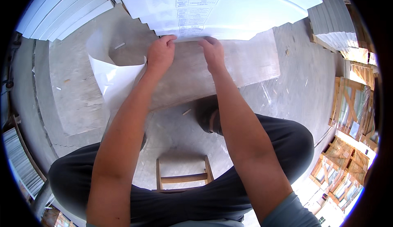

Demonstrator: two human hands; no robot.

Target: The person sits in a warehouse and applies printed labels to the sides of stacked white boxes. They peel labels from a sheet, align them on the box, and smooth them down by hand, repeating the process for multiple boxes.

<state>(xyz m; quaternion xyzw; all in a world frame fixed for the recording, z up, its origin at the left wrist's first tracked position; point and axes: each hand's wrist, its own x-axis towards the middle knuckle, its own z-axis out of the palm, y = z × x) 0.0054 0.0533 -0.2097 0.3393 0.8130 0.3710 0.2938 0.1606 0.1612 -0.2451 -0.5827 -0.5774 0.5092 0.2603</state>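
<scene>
1 stack of white cartons [67, 12] left of both hands, ahead; exact count unclear. 1 white sheet [116, 77], curled, just left of left hand. 1 left hand [161, 56], fingers curled, thumb at near edge of 1 labelled white carton [245, 12], directly ahead of both hands. 1 right hand [213, 54], half-curled at same edge, fingertips blurred. Can't tell if either grips. 1 wooden stool [184, 179] below, between forearms. 1 grey stack [333, 20] well right.

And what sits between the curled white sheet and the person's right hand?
In the head view: the left hand, then a bare stretch of flat panel.
</scene>
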